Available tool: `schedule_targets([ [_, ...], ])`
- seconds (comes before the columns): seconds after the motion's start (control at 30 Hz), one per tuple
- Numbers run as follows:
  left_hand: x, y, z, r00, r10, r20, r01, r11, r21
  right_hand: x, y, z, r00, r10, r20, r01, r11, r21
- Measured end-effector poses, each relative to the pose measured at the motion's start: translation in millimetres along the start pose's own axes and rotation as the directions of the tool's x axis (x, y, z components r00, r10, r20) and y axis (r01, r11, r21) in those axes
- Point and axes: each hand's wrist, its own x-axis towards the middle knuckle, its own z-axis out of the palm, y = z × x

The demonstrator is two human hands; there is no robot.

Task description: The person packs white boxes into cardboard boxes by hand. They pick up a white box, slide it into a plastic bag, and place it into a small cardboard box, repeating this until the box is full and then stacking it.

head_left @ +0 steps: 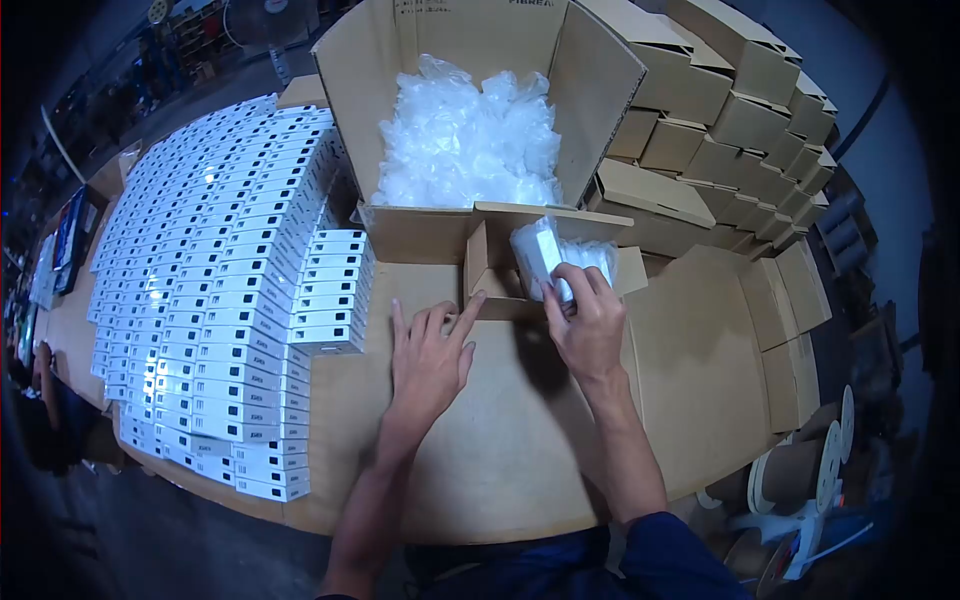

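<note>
A small cardboard box [482, 268] stands open on the table, partly filled with clear-bagged white items [592, 256] at its right end. My right hand [590, 325] pinches a white item in a clear plastic bag [540, 250] between thumb and fingers, tilted over the box's opening. My left hand [430, 350] has its fingers spread, the index fingertip at the box's near left corner. Behind the small box, a large open carton [350, 110] is heaped with clear plastic bags [470, 140].
Stacked white boxes [200, 280] with dark squares cover the table's left side, with a shorter stack [330, 290] beside them. Closed brown boxes [700, 120] are piled at the back right. An open cardboard tray [700, 340] lies right; cable spools [800, 470] stand below it.
</note>
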Motion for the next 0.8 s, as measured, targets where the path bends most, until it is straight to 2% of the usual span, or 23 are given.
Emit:
schedule_targets([
  [0.13, 1, -2, -3, 0.999, -0.031, 0.038, 0.025, 0.99, 0.14, 1, 10, 15, 0.996, 0.057, 0.067, -0.052, 0.996, -0.076],
  [0.23, 0, -3, -2, 0.996, -0.058, 0.072, 0.05, 0.994, 0.102, 3, 17, 25, 0.996, 0.052, 0.077, -0.04, 0.987, -0.153],
  [0.37, 1, -2, 2, 0.991, -0.092, 0.098, 0.082, 0.991, 0.107, 3, 16, 37, 0.987, 0.119, 0.109, -0.099, 0.98, -0.17],
  [0.53, 0, -1, 1, 0.993, -0.078, 0.088, 0.068, 0.991, 0.116, 9, 7, 42, 0.934, 0.277, 0.226, -0.18, 0.91, -0.372],
  [0.7, -9, -4, -3, 0.999, -0.039, 0.009, 0.038, 0.998, 0.051, 7, -18, 16, 0.905, 0.33, 0.268, -0.226, 0.908, -0.354],
  [0.77, -18, -6, -12, 0.999, -0.032, -0.036, 0.032, 0.999, -0.003, -6, -9, 15, 0.919, 0.249, 0.306, -0.157, 0.942, -0.296],
  [0.8, -25, -6, -22, 0.996, -0.039, -0.081, 0.038, 0.999, -0.015, -13, -17, 14, 0.948, 0.196, 0.249, -0.12, 0.949, -0.292],
])
